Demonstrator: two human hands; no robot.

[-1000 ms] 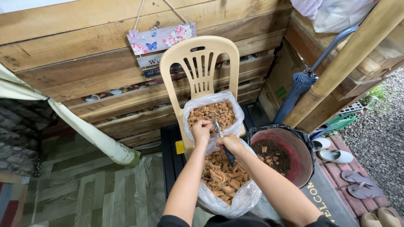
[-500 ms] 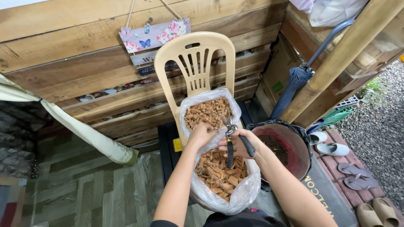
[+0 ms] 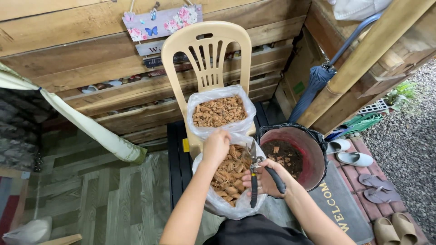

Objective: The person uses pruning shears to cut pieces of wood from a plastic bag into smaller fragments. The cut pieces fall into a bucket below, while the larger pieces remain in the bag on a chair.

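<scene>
The right hand (image 3: 265, 179) has swung the pruning shears (image 3: 256, 170) blades-up, gripping the handles, and now sits over the near bag of bark chips (image 3: 229, 177); the left hand (image 3: 216, 146) dips in, curled, grip hidden

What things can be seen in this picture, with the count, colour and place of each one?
plastic chair: 1, cream, against the plank wall
upper bag: 1, clear, brown chips, on the chair seat
lower bag: 1, clear, brown chips, before the chair
pruning shears: 1, black handles, over the lower bag
bucket: 1, red, black liner, right of the bags
umbrella: 1, blue, leaning by the post
doormat: 1, grey, far right
left hand: 1, at the lower bag's rim
right hand: 1, holding the shears
</scene>
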